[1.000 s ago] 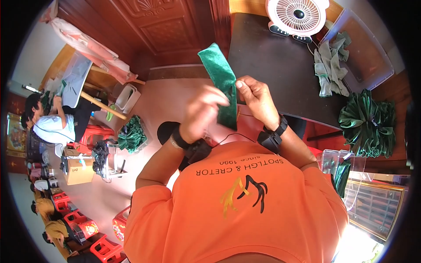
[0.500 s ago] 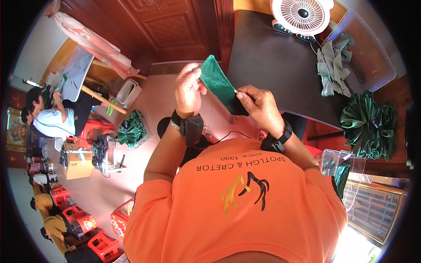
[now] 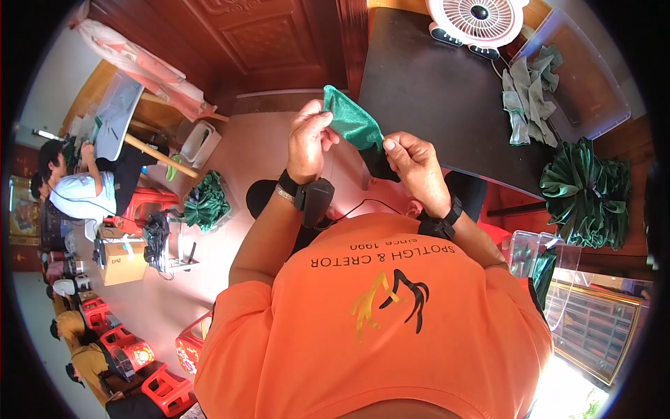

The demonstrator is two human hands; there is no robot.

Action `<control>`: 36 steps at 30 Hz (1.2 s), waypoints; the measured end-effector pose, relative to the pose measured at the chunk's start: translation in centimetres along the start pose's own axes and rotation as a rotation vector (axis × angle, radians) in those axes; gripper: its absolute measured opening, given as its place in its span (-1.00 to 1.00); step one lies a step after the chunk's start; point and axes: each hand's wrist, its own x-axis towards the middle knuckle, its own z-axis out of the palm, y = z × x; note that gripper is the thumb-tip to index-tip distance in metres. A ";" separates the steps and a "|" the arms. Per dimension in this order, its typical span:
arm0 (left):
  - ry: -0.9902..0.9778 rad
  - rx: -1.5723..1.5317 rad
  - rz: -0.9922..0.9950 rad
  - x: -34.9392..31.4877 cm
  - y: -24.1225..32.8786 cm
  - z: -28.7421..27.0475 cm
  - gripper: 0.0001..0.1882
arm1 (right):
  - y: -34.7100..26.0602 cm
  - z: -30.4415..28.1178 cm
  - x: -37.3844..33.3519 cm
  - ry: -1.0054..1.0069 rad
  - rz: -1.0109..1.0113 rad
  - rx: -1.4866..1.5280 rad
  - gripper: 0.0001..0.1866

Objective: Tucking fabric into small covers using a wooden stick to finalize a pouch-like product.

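A narrow piece of green velvety cloth [image 3: 354, 124] is stretched between my two hands, above the floor and beside the near left corner of the dark table. My left hand [image 3: 307, 140] pinches its left edge between thumb and fingers. At the other edge, my right hand [image 3: 413, 162] grips it with thumb and forefinger. The cloth's lower end hangs down in shadow between the hands. Whether it is a pouch or a flat strip, I cannot tell.
On the dark table [image 3: 433, 91] stand a pink-white fan [image 3: 479, 35], grey-green cloth pieces [image 3: 525, 98] and a clear plastic bin [image 3: 590, 84]. Bundled green cloth [image 3: 586, 192] sits at its right. More green cloth [image 3: 207, 201] lies at left, near a seated person [image 3: 84, 192] and a cardboard box [image 3: 124, 258].
The cloth has turned and bowed slightly, showing more of its lit face. My right hand's fingers have shifted along its edge, and my left hand has moved slightly right.
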 end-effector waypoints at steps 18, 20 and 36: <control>0.085 -0.149 0.288 -2.1 1.2 1.6 -0.72 | -0.5 1.0 -0.8 -0.140 0.099 0.104 -0.75; 0.117 -0.134 0.278 -2.0 1.0 1.6 -0.73 | -0.3 1.0 -0.7 -0.162 0.119 0.142 -0.74; 0.119 -0.009 0.329 -2.0 0.0 3.9 -0.66 | 0.3 1.9 -3.0 -0.078 0.165 0.437 -0.79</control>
